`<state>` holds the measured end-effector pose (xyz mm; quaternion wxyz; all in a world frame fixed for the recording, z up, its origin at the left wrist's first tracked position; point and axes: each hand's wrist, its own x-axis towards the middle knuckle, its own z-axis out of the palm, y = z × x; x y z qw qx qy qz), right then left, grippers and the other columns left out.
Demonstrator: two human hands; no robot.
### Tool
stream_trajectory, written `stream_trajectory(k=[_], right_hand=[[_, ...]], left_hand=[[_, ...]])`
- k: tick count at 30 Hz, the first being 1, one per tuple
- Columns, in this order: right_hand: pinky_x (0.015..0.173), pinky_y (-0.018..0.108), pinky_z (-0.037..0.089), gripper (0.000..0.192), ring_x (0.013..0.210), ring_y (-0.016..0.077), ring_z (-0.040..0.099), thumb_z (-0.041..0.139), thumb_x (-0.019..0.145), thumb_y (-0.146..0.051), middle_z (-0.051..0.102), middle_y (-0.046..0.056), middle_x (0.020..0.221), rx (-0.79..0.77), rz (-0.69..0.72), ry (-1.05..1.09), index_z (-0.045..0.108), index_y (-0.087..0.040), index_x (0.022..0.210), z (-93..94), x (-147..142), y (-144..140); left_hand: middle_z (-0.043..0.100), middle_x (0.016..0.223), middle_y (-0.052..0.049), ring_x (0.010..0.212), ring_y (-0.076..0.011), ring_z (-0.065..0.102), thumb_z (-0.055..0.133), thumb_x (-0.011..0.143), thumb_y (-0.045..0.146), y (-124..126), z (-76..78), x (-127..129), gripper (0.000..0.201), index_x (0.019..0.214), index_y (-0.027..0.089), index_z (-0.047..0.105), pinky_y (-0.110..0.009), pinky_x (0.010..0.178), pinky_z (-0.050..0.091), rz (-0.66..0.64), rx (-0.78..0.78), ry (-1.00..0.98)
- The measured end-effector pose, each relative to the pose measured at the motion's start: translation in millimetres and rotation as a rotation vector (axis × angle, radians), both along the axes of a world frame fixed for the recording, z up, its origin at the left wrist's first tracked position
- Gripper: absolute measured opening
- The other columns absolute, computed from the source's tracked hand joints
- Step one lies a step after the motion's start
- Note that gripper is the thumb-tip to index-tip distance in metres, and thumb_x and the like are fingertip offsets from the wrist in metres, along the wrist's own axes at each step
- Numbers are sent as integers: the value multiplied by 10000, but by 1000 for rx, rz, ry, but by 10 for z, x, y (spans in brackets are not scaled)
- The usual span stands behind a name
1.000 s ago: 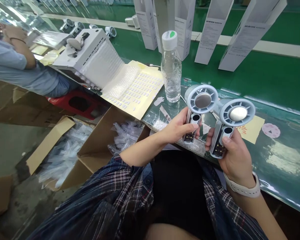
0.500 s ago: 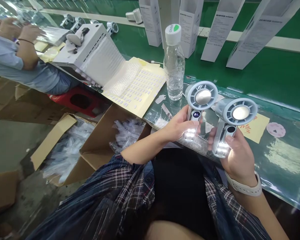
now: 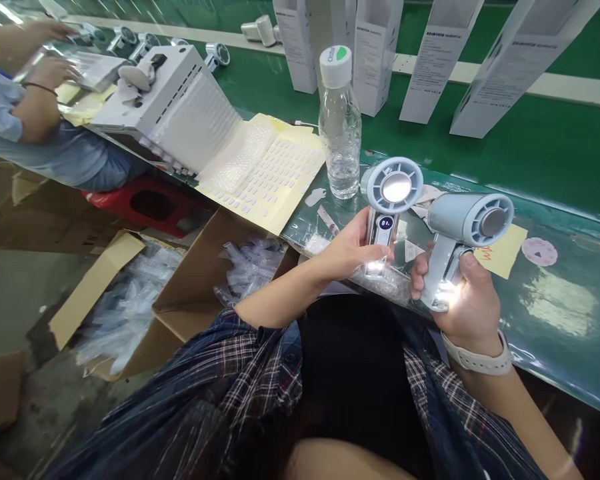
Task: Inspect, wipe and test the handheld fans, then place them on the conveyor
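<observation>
Two light blue handheld fans are held over the front edge of the bench. My left hand [image 3: 353, 247] is closed round the handle of the left fan [image 3: 394, 187], its round grille facing me and a small lit display showing digits on its handle. The right fan [image 3: 470, 217] is gripped by my right hand [image 3: 467, 300], thumb along the side of its silvery handle. That fan is turned so its barrel points to the right, and its display is not visible. Bright reflections shine on both handles.
A water bottle [image 3: 340, 127] stands behind the left fan. Left of it lie yellow sticker sheets [image 3: 275, 173] and a white box [image 3: 150, 87]. Tall white cartons [image 3: 440, 67] line the back. A cardboard box [image 3: 190, 273] of clear plastic pieces sits below. A co-worker's hands [image 3: 55, 70] are far left.
The right fan has turned, its grille swinging to the right and its display going out of sight. The left fan has tilted slightly. The co-worker's hands have shifted.
</observation>
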<state>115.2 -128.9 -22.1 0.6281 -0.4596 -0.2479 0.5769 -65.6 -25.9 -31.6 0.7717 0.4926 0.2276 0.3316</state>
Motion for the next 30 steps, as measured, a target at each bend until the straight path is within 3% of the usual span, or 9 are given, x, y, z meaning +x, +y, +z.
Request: stream_trajectory(k=[5, 9, 17, 25, 30], right_hand=[[434, 270, 531, 480, 552, 144, 594, 859, 851, -665, 647, -10, 772, 1, 18, 14, 764, -227, 1022, -3, -8, -9], [428, 275, 549, 479, 554, 153, 617, 864, 829, -635, 681, -1, 778, -21, 22, 31, 760, -218, 1040, -33, 4, -25], [425, 326, 580, 507, 573, 190, 644, 774, 894, -654, 717, 30, 828, 8, 63, 80, 744, -220, 1155, -79, 2, -50], [420, 284, 553, 547, 558, 162, 616, 811, 899, -725, 674, 9, 779, -18, 12, -27, 745, -220, 1100, -47, -58, -59], [413, 286, 548, 564, 553, 161, 611, 804, 893, -724, 671, 6, 782, -27, 7, -21, 741, -211, 1121, -58, -62, -75]], left_hand=[[668, 999, 11, 826, -170, 706, 955, 802, 560, 20, -78, -28, 706, 1188, 233, 462, -378, 798, 591, -14, 53, 1], [665, 1056, 1, 839, -158, 705, 970, 795, 527, 40, -115, -43, 697, 1193, 220, 488, -353, 783, 590, 44, 115, 33], [622, 1079, -5, 841, -155, 680, 976, 760, 542, -2, -15, -40, 712, 1186, 224, 503, -350, 761, 602, 8, -25, -66], [648, 1097, -4, 858, -173, 716, 978, 765, 523, 8, -129, -43, 714, 1188, 237, 479, -350, 776, 596, 36, 72, 12], [638, 1129, -9, 839, -154, 714, 945, 812, 473, -22, -102, -52, 636, 1171, 230, 479, -345, 757, 606, 20, 33, -55]])
